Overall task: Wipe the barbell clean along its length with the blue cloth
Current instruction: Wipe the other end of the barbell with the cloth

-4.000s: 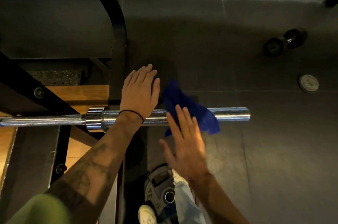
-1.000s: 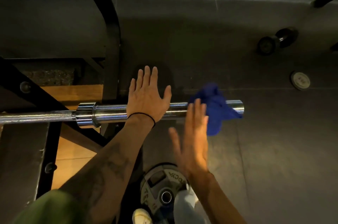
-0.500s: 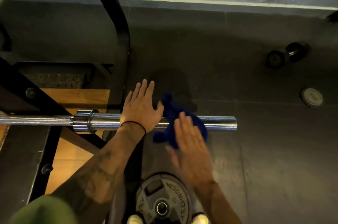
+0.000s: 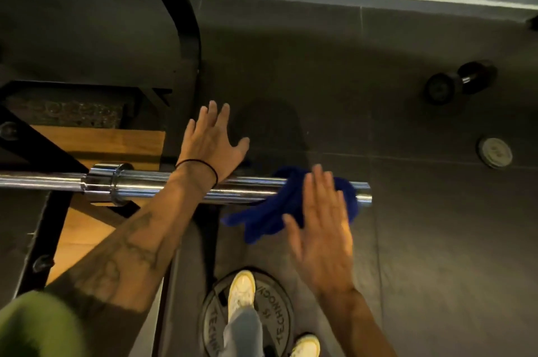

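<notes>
Right, the barbell (image 4: 163, 186) runs level across the view, its chrome sleeve reaching out to the right over the dark rubber floor (image 4: 436, 240). The left hand (image 4: 211, 145) has flat, spread fingers, and the heel of the palm rests on the sleeve. The right hand (image 4: 323, 228) is flat too, fingers straight and together, pressing the blue cloth (image 4: 270, 211) against the near end of the sleeve; the cloth drapes over the bar and hangs off its near side. Below, a foot in a white shoe (image 4: 241, 289) stands on a black weight plate (image 4: 273, 313). Well apart on the right lie a dumbbell (image 4: 460, 81) and a small round disc (image 4: 495, 152).
</notes>
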`<state>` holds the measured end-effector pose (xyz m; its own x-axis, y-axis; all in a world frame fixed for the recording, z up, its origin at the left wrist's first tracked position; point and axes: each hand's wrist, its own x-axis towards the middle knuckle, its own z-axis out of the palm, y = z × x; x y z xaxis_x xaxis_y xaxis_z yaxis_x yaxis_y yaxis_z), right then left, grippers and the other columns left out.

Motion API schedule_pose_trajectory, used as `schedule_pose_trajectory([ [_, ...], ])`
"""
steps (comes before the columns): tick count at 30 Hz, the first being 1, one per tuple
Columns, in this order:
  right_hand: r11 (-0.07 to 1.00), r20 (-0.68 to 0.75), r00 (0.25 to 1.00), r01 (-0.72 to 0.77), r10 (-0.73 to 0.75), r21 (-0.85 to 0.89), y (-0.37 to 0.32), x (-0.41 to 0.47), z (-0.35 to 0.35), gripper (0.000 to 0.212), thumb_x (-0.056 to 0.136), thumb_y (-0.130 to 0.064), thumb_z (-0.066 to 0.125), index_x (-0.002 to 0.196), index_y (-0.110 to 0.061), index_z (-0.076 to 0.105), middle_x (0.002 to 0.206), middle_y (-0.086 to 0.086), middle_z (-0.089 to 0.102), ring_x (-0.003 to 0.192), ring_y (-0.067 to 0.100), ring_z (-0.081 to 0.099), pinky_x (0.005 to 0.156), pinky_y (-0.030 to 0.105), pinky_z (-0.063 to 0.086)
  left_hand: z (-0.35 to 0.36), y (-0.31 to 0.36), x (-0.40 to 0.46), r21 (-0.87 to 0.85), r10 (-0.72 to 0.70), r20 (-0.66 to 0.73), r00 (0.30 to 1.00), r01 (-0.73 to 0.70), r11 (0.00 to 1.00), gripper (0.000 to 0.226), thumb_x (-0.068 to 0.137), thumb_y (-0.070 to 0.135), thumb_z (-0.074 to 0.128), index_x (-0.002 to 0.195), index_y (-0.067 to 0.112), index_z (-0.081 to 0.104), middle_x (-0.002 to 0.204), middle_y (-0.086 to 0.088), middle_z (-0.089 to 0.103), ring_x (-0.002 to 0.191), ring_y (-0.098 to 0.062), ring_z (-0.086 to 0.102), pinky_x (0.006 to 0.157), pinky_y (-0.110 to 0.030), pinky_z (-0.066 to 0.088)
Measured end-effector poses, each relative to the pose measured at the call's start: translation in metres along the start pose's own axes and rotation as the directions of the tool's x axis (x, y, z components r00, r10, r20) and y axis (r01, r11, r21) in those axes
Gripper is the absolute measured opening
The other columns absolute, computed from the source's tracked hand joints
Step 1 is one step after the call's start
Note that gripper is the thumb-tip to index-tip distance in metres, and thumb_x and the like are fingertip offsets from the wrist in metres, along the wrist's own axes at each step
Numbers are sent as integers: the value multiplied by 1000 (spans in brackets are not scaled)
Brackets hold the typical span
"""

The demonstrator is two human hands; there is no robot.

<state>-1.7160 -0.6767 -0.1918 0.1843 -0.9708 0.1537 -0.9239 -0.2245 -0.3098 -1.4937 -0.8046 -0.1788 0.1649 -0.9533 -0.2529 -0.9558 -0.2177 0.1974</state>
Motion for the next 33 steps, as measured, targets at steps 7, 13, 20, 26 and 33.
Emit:
schedule_pose_trajectory([
  [7, 982, 102, 995, -31, 13, 184, -83, 7, 21, 74, 104, -56, 34, 162, -12, 18, 170, 7, 14, 158, 21, 5, 127, 39, 0, 3, -1, 9, 7, 7, 16, 1000, -7, 1000, 83, 94, 57, 44, 157, 21, 5, 165, -7, 2, 152, -23, 2, 123, -45, 9],
  [13, 976, -99, 972, -210, 215, 57, 1, 17, -3, 68, 100, -42, 44, 153, -1, 39, 159, 16, 39, 152, 31, 27, 128, 36, 5, 10, -3, 22, 47, 50, 56, 997, -53, 998, 83, 94, 60, 41, 157, 22, 1, 165, -6, -1, 151, -24, -1, 122, -45, 5],
  [20, 991, 88, 988, 126, -130, 45, -33, 7, 10, 67, 106, -50, 35, 160, -11, 28, 168, 8, 23, 157, 21, 14, 128, 37, 8, 11, -3, 25, 25, 52, 118, 992, -56, 998, 83, 95, 62, 38, 157, 21, 1, 165, -6, 1, 151, -24, 1, 123, -47, 6],
  [26, 969, -83, 965, -243, 247, 53, -2, 18, -4, 61, 103, -38, 37, 154, -5, 40, 160, 12, 39, 154, 24, 24, 128, 34, 2, 0, -1, 22, 18, 125, 40, 991, -126, 992, 72, 98, 56, 34, 156, 20, 11, 165, -4, 8, 151, -22, 6, 123, -45, 7],
  [33, 923, -110, 924, -347, 367, 167, -33, 24, 9, 61, 101, -34, 34, 156, -6, 34, 163, 12, 34, 156, 25, 16, 127, 35, -4, -6, 25, -56, 27, 276, -61, 959, -275, 961, 68, 97, 54, 11, 155, 19, 12, 165, -6, 0, 151, -22, -2, 123, -44, 6],
])
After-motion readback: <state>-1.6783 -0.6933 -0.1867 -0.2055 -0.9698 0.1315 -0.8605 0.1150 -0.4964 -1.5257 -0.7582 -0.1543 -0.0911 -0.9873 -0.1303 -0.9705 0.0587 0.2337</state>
